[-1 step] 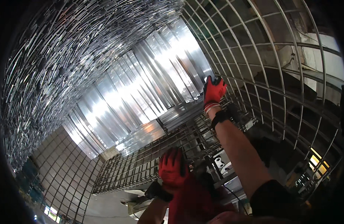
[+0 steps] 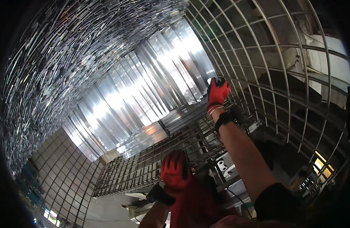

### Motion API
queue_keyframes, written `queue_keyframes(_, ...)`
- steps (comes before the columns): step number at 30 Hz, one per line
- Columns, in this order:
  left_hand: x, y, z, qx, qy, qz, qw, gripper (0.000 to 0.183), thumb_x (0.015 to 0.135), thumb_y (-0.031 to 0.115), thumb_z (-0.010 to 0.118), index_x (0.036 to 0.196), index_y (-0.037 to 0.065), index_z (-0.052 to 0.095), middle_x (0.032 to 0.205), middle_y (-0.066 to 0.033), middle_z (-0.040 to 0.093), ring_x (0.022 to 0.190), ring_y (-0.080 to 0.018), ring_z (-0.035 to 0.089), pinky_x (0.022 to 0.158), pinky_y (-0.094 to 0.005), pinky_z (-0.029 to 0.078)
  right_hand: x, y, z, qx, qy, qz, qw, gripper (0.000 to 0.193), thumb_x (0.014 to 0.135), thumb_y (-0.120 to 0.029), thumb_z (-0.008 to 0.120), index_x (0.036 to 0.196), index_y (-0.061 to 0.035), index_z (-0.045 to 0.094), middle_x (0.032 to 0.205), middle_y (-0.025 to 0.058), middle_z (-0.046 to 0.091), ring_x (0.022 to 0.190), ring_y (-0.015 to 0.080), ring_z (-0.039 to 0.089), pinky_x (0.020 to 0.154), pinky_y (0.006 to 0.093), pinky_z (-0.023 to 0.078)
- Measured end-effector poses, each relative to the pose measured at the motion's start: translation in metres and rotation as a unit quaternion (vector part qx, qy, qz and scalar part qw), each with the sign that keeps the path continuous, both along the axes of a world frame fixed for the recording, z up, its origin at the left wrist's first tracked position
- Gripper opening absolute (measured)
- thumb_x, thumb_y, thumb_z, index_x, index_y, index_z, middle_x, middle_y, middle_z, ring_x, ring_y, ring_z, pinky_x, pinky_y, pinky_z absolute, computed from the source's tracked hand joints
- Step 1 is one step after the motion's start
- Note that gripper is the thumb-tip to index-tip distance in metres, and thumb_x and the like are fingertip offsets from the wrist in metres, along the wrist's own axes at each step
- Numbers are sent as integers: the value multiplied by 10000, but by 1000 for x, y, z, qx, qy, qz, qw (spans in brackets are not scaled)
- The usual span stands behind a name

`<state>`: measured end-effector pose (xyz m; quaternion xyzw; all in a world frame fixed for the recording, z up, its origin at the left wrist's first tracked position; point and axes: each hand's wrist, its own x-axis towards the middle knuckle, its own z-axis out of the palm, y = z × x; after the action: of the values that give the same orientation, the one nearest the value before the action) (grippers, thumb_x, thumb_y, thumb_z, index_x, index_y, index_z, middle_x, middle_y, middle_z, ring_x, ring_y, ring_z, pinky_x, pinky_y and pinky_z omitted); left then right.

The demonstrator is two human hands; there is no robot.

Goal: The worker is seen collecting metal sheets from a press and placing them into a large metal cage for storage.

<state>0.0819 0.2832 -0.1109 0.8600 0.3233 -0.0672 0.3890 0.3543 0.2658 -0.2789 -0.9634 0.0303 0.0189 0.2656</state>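
Stacked shiny silver metal panels (image 2: 131, 95) stand on edge in a slanting row inside a wire mesh cage. My right hand (image 2: 218, 93), in a red glove with dark fingertips, reaches to the near right corner of the row. Its thumb and fingers curl at the end panel's edge; the exact contact is partly hidden. Lower down, my left hand (image 2: 175, 169), gloved the same, lies by the top of the folded wire mesh side (image 2: 133, 169). Its fingers stretch forward, a little apart, with nothing seen in them.
A dense mass of thin metal edges (image 2: 68, 60) fills the far left. The tall cage wall (image 2: 273, 64) rises on the right, and more wire mesh (image 2: 64, 171) stands at the lower left. A flat panel (image 2: 144, 138) lies along the near side of the row.
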Motion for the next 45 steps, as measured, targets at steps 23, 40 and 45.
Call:
queue_keyframes(23, -1, 3, -3, -23, 3, -24, 999, 453, 703, 193, 546, 1129, 52, 487, 1136, -128, 488, 1050, -329, 453, 890, -442, 365, 51, 73, -19, -234, 146, 292, 916, 802, 725, -542, 523, 1327, -94, 242, 1276, 315, 237, 912, 425, 533, 812, 440, 433)
queue_keyframes(40, -6, 2, -13, -39, 3, -26, 999, 506, 697, 261, 569, 1153, 58, 483, 1148, -143, 476, 1062, -331, 446, 899, -450, 355, 71, 138, -3, -89, 147, 289, 942, 808, 682, -530, 569, 1254, -29, 298, 1238, 284, 298, 982, 409, 498, 836, 447, 408)
queue_keyframes(45, -3, 8, -8, -49, 3, -30, 998, 503, 693, 259, 578, 1146, 60, 491, 1143, -139, 480, 1052, -327, 453, 892, -443, 363, 71, 149, -12, -81, 196, 324, 922, 741, 679, -493, 579, 1240, -69, 345, 1290, 282, 233, 980, 409, 499, 846, 442, 400)
